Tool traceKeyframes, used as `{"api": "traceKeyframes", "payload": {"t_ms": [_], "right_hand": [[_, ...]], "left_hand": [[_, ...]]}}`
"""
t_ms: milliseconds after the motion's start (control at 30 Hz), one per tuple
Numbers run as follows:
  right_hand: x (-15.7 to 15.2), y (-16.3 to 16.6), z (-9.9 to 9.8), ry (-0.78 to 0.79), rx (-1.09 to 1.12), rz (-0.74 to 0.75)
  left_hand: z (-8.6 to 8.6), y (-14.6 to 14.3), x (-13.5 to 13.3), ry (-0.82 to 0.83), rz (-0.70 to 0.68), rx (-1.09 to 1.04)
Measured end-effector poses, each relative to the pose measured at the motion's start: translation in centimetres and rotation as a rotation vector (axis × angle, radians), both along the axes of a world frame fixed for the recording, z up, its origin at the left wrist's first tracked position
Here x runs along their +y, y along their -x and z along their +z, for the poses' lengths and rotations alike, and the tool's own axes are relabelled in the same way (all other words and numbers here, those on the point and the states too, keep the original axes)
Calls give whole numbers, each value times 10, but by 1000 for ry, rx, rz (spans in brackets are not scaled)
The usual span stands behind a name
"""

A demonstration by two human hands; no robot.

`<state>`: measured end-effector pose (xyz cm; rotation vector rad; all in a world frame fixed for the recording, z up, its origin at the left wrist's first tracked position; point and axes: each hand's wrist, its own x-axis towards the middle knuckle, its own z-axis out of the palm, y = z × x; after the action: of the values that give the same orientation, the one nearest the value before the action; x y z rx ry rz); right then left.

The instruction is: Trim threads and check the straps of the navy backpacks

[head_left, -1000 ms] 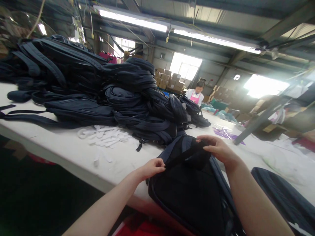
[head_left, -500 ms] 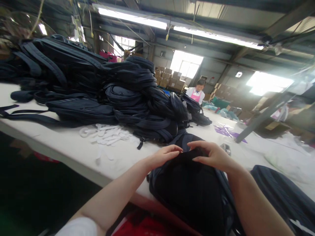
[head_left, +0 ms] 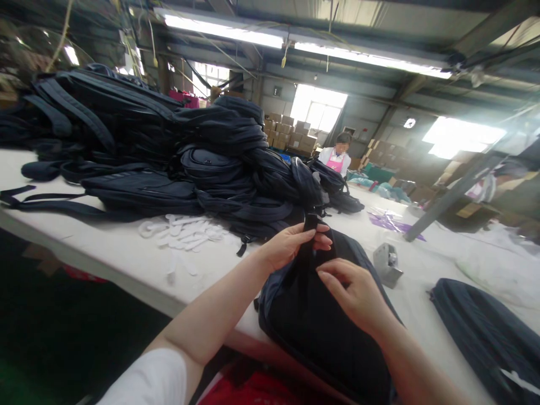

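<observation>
- Head view, and the dark navy-and-black fabric backpack (head_left: pixel 337 337) is right in front of the wearer, lying at the near edge of the long white-topped table (head_left: pixel 126 253).
- Here's the left hand (head_left: pixel 291 246) at the upper end of that bag: thumb and fingers closed on a flat black webbing strap (head_left: pixel 311 223), part of it rising above the fingers and part seeming to hang below.
- The right hand (head_left: pixel 354 289) is just beside it, over the bag's dark panel. Thumb and forefinger are bent towards each other, only a narrow gap between them; whether they pinch a thin edge, I cannot tell.
- So the step in hand looks like strap handling: one hand steadying, the other close by, apparently to work the webbing.
- As I judge it, the next move calls for the left grip to stay firm while the right fingertips find the strap's edge, hard to pick out, black on black.
- Right of the bag, apart from it, stands a small grey boxy metallic object (head_left: pixel 387 265); farther right lies another dark navy padded fabric bag (head_left: pixel 476 320).
- Across on the left, a big heap of dark navy backpacks (head_left: pixel 219 174), with a loose scatter of thin white strips (head_left: pixel 189 232) in front.
- And beyond the heap, a person in a pink apron (head_left: pixel 336 164).
</observation>
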<state>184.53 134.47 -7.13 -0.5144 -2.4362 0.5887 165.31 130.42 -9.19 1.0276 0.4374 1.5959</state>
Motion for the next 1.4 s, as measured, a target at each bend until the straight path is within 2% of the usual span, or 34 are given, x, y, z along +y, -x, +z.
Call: {"api": "traceKeyframes", "payload": {"t_ms": [100,233,333,400,467,533,600,667,733,833,900,1000,1067,1100,1133,1167,1300,1400], "right_hand": [[6,15,-22,173,-65,-26],[7,22,-31,197,64,-84],[-4,23,-33,489,-13,127],[-12,25,-40,733,-106,299],[-17,29,-51,914,-137,410],[-19,32,-65,1024,-72,466],[-18,33,-75,1094,76,448],[-16,34,-77,1171,268,384],[-14,35,-69,1269,398,340],[-12,41,-49,1436,420,305],[-10,45,-37,1485,432,256],[-6,49,-25,1426,483,174],[-3,48,-21,1383,495,146],[-2,46,-20,1375,503,138],[0,45,-19,1372,511,129],[1,43,-19,1371,519,115],[7,36,-19,1355,526,90],[10,33,-21,1282,482,125]], "left_hand": [[5,-2,-10,1,3,51],[9,2,-30,-28,95,221],[6,12,-52,-71,158,341],[1,18,-69,-87,133,366],[-6,24,-87,-79,95,361],[-15,28,-102,-33,76,354],[-25,29,-114,28,59,364],[-33,30,-121,80,34,411],[-40,30,-122,125,48,561],[-48,31,-114,162,284,894],[-54,33,-107,158,473,1015],[-59,34,-105,155,726,1027],[-57,32,-112,187,918,960],[-55,30,-117,207,968,898],[-52,26,-123,225,959,819],[-49,23,-128,240,885,730],[-46,13,-129,308,286,449],[-58,14,-104,373,-13,343]]}}
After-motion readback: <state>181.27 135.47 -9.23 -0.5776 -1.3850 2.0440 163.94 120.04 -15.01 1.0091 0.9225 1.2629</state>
